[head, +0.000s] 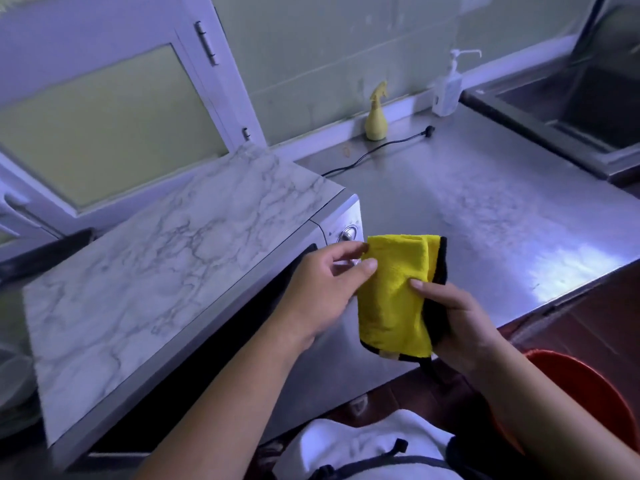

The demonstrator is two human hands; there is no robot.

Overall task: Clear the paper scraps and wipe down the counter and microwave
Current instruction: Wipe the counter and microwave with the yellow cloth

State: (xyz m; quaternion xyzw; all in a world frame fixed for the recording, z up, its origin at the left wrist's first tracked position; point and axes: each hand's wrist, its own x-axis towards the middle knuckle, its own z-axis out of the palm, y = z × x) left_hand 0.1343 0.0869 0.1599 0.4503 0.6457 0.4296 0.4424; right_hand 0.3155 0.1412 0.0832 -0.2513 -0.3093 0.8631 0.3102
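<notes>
At left of frame sat the marble-topped microwave (166, 258). At centre, the left hand (322, 289) pinched a folded yellow microfibre cloth (394, 292) by its upper corner, thumb and fingers together. The right hand (457, 320) clamped its right edge. A loose fold could slip mid-wipe or catch the dial (349, 233) behind. Rightward, the steel counter (485, 209) offered broad room, bounded by a power cord (377, 150) and spray bottle (376, 116) at upper centre and the sink (588, 109) at upper right.
</notes>
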